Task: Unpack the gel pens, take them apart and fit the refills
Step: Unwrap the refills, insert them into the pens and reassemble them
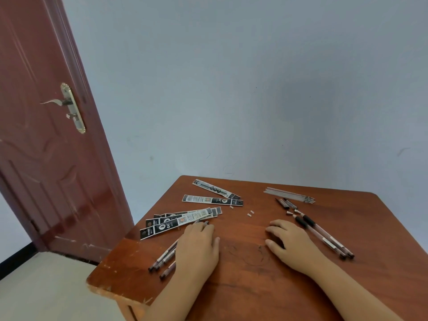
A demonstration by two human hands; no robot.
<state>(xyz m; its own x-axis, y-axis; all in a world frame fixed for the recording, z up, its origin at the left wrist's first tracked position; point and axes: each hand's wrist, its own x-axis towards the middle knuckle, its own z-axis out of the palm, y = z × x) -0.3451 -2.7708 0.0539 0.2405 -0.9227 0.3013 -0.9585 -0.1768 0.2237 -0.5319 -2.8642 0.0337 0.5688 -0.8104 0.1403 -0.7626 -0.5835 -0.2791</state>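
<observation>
Wooden table (243, 286): left hand (199, 244) flat on diagonal gel pens (162, 259); right hand (289, 242) relaxed, grip empty.

A reddish-brown wooden surface (243, 274) is sitting in the near right, its near-left edge showing chips and scratches. A dark red panelled door (46, 158) is standing at the far left, carrying a metal handle (52, 102) on a pale plate. A pale blue wall (231, 89) is filling the background. A light floor (41, 286) is showing at the near left.
</observation>
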